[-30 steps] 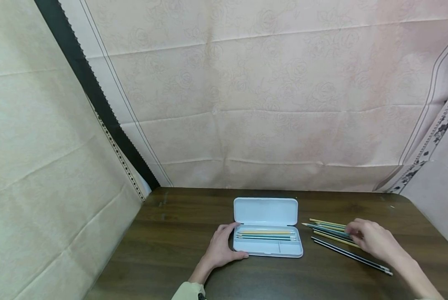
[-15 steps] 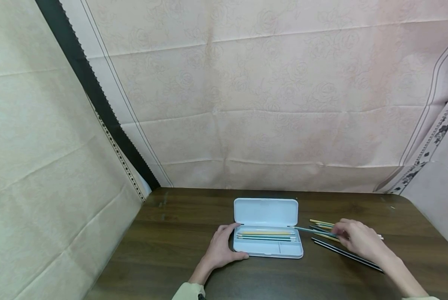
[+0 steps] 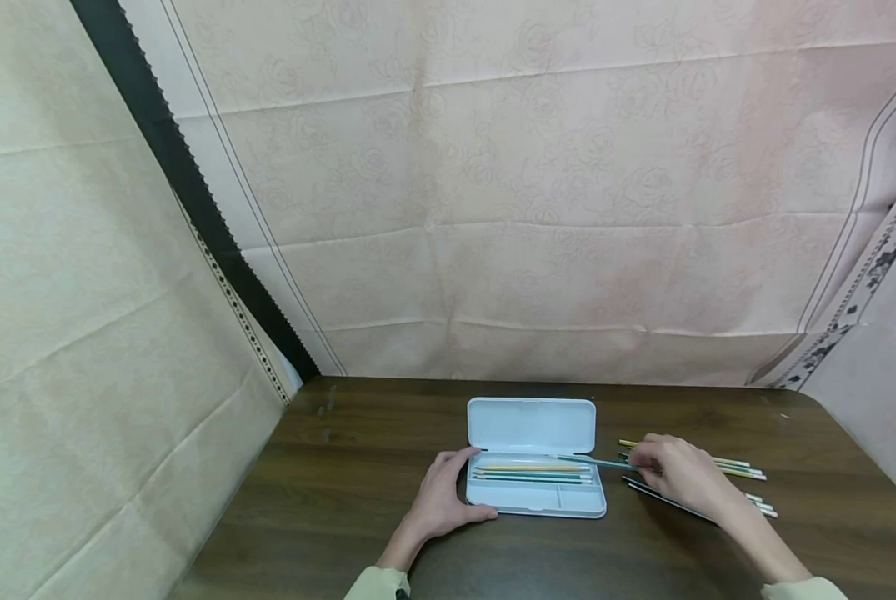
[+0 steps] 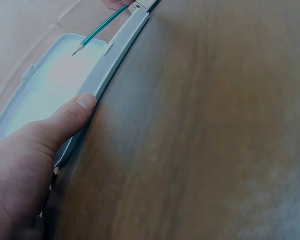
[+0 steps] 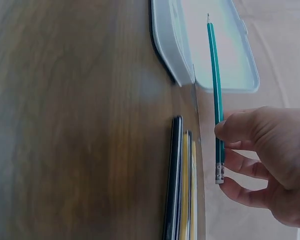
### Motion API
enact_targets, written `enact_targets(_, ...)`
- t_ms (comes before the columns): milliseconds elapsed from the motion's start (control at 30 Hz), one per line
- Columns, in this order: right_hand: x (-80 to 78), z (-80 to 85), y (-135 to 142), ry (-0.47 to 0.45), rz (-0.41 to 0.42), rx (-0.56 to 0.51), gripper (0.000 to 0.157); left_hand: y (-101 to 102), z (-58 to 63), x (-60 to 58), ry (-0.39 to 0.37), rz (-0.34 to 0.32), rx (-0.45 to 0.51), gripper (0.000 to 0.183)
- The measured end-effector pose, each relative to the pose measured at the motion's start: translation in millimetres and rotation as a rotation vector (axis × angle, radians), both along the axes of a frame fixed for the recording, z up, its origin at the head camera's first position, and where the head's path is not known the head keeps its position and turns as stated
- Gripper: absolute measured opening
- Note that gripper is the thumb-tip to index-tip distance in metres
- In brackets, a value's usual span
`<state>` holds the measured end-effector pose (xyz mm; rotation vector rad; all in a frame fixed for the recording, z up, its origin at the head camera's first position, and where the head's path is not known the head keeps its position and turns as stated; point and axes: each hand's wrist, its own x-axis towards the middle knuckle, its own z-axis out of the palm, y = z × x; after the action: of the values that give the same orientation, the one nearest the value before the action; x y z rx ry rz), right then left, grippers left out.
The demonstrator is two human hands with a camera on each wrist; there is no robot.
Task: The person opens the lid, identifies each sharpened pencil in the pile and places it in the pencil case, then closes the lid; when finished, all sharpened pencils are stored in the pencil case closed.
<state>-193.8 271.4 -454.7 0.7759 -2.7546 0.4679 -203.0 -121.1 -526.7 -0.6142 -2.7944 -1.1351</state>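
A light-blue pencil case [image 3: 532, 423] lies with its lid folded back on the table, and several yellow and green pencils [image 3: 533, 472] rest in its tray. My left hand [image 3: 446, 493] holds the case at its left end. The thumb [image 4: 72, 117] presses along the front edge in the left wrist view. My right hand [image 3: 680, 473] pinches a green pencil [image 5: 215, 75] near its eraser end. That pencil is raised, its sharp tip pointing left over the rear of the case tray in the head view.
Loose yellow and dark pencils [image 3: 736, 467] lie right of the case, partly hidden by my right hand. Black pencils [image 5: 173, 175] lie nearer the front. A patterned cloth [image 3: 538, 208] hangs behind the brown table [image 3: 357, 467].
The right hand has picked the green pencil out of the loose pile and carried it leftward, its tip now over the case. The left hand stays on the case.
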Motion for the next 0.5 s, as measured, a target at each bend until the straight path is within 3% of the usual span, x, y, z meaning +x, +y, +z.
enact_targets(500,-10.3,-3.0,-45,-0.058,0.013,0.002,0.02,1,0.3,-0.6,-0.011,0.008,-0.006,0.092)
